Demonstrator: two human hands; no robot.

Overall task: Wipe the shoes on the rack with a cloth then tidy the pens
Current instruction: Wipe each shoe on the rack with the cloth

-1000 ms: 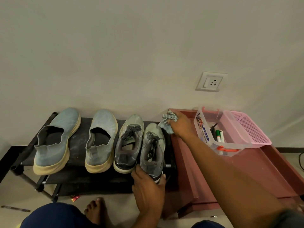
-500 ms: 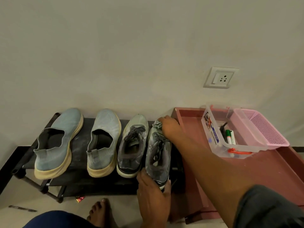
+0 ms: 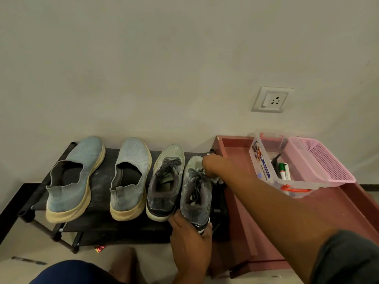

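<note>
Several shoes stand on a black rack [image 3: 102, 181]: two blue slip-ons [image 3: 73, 177] [image 3: 131, 177] at the left and two grey lace-up sneakers at the right. My left hand [image 3: 190, 240] grips the heel of the rightmost sneaker [image 3: 194, 193]. My right hand [image 3: 215, 167] presses a small grey cloth [image 3: 203, 171] onto that sneaker's toe and laces; the hand hides most of the cloth. Green and white marker pens [image 3: 284, 171] lie in a clear plastic box [image 3: 266, 175] on the right.
The box and a pink basket [image 3: 326, 162] sit on a reddish tray [image 3: 235, 148] right of the rack. A wall socket [image 3: 270, 99] is above. A black pen [image 3: 28, 260] lies on the floor at lower left. My bare foot [image 3: 127, 263] rests below the rack.
My right hand carried the cloth from the tray's edge leftward onto the rightmost sneaker and now sits lower along its laces. My left hand has stayed on the heel.
</note>
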